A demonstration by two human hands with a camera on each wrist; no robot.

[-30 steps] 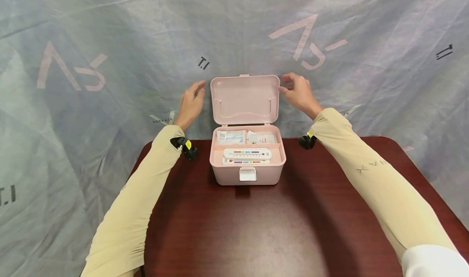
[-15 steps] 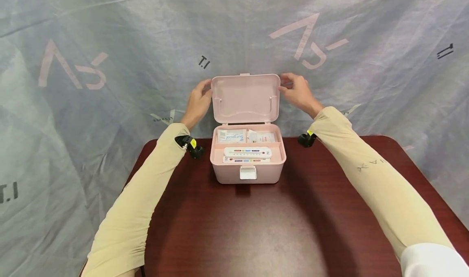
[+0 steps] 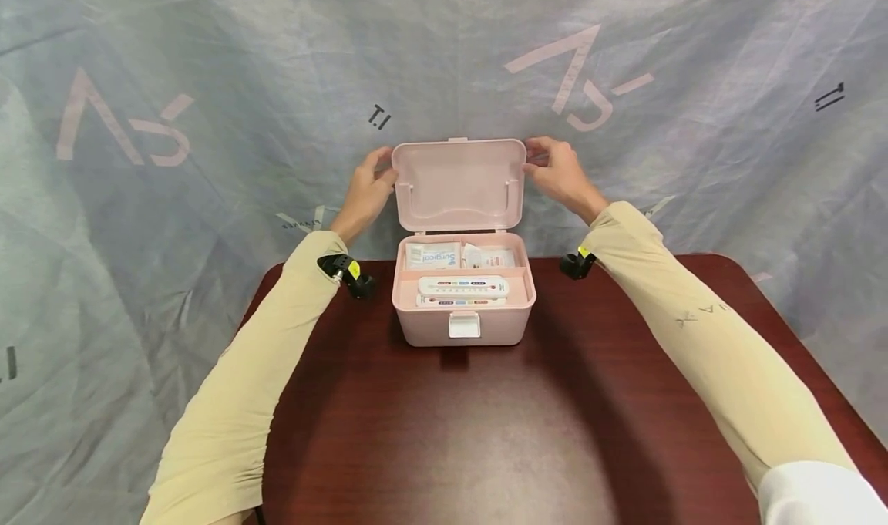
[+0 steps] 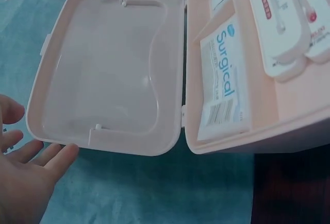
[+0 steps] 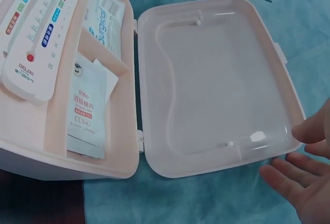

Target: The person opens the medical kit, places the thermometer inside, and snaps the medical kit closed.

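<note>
In the head view, a pink plastic first-aid box (image 3: pixel 465 328) stands on the table with its hinged lid (image 3: pixel 461 186) raised. My left hand (image 3: pixel 365 193) is at the lid's left upper corner; the left wrist view shows its loosely spread fingertips (image 4: pixel 64 159) at the rim. At the opposite corner is my right hand (image 3: pixel 563 176). Its thumb (image 5: pixel 311 130) overlaps the rim in the right wrist view, and its straight fingers lie along the edge. Inside the box are white thermometers (image 3: pixel 462 287), a packet marked Surgical (image 3: pixel 433 256) and small white packets (image 3: pixel 489 257).
The dark red-brown table (image 3: pixel 472 425) carries the box near its far edge. A grey cloth (image 3: pixel 277 70) with printed letters hangs close behind the lid. The box has a white front latch (image 3: pixel 464 325).
My left hand has come in from the left to the lid's edge. My right hand stays almost in place by the other corner. The lid remains upright.
</note>
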